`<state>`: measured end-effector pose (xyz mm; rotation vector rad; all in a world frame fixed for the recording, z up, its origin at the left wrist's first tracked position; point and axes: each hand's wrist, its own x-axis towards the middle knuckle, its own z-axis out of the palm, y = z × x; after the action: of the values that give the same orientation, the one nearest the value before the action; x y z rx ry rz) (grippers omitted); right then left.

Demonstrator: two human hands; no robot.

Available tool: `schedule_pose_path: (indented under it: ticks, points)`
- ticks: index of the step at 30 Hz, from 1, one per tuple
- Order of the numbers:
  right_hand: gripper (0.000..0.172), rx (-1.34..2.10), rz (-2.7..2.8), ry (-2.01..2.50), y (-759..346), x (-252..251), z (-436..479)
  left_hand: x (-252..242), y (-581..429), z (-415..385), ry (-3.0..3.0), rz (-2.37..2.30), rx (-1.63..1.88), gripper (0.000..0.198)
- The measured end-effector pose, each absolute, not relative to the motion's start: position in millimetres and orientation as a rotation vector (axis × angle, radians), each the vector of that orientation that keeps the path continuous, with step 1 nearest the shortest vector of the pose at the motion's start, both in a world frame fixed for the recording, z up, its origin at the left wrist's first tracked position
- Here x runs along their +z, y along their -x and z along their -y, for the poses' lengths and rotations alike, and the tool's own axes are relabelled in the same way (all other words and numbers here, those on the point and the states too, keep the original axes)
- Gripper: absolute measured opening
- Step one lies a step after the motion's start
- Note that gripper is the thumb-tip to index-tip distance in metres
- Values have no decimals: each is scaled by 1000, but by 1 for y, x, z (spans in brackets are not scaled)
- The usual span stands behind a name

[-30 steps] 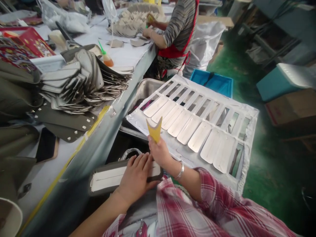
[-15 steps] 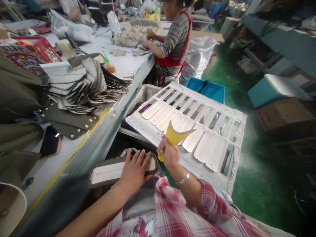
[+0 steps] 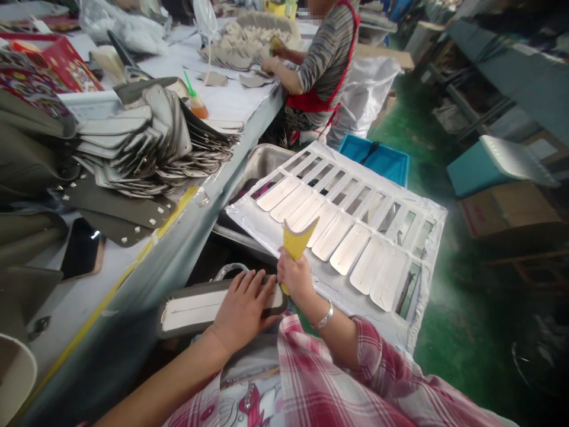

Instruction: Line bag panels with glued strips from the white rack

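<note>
My left hand (image 3: pixel 243 305) lies flat with its fingers stretched out on a long, rounded dark-grey piece (image 3: pixel 173 296) that has a white strip (image 3: pixel 191 312) along its face. Gripped by its narrow end in my right hand (image 3: pixel 297 276) is a yellow scraper (image 3: pixel 297 241), its wide curved edge pointing up. That hand is just right of the dark piece's end; contact between scraper and piece cannot be made out. Beyond it, a slotted white frame (image 3: pixel 422 314) carries a row of long, white rounded pieces (image 3: pixel 351 246).
The table (image 3: pixel 213 196) at left bears a pile of grey pieces (image 3: pixel 171 127), a phone (image 3: pixel 82 249) and a glue bottle (image 3: pixel 198 107). A metal tub (image 3: pixel 271 153) stands under the frame. A co-worker (image 3: pixel 329 59) works at the far table edge. Blue bin (image 3: pixel 386 163) behind.
My right hand has moved left and slightly down with the yellow scraper, which has turned more upright. My left hand stays on the dark-grey piece. The view has shifted slightly.
</note>
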<state>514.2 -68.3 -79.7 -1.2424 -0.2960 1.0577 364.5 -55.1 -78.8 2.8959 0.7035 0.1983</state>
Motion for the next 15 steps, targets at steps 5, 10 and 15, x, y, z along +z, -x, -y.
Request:
schedule_pose_path:
  ticks: [5, 10, 15]
  points:
    - [24, 1089, 176, 1093, -528, -74, 56, -77, -364, 53, -2870, -699, 214, 74]
    - [24, 1145, 209, 1062, -530, -80, 50, -78, -364, 53, -2877, -712, 217, 74]
    - [20, 1111, 292, 1091, -525, -85, 52, -80, -367, 52, -2867, -708, 188, 72]
